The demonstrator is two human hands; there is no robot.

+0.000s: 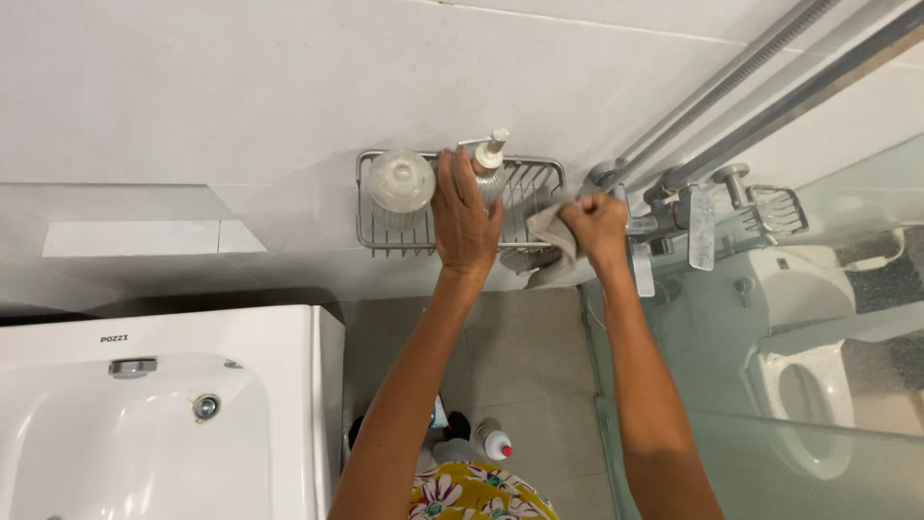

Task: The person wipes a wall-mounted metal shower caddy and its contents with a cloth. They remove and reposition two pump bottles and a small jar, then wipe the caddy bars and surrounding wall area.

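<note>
Head view, looking down a bathroom wall. Nearest the camera, a flowered garment point(481, 496) shows at the lower edge, with a white bottle with a red cap point(495, 441) on the tiled floor point(525, 356) just beyond it. At lower left lies a white washbasin point(144, 424) with its drain point(205, 407); at right, behind a glass panel point(770, 453), stands a white toilet point(818, 385). Both forearms reach up to a wire wall basket point(385, 236). Left hand point(466, 223): fingers spread, laid over a pump dispenser bottle point(489, 162) that stands in the basket; a firm grasp cannot be confirmed. Right hand point(598, 223): closed in a fist around a grey cloth point(549, 246), pressed against the basket's right end. A clear round-lidded jar point(401, 183) occupies the basket's left part. Farther right, a chrome shower mixer point(688, 226) and small wire soap dish point(780, 209) are mounted on the white tiled wall point(241, 87).
</note>
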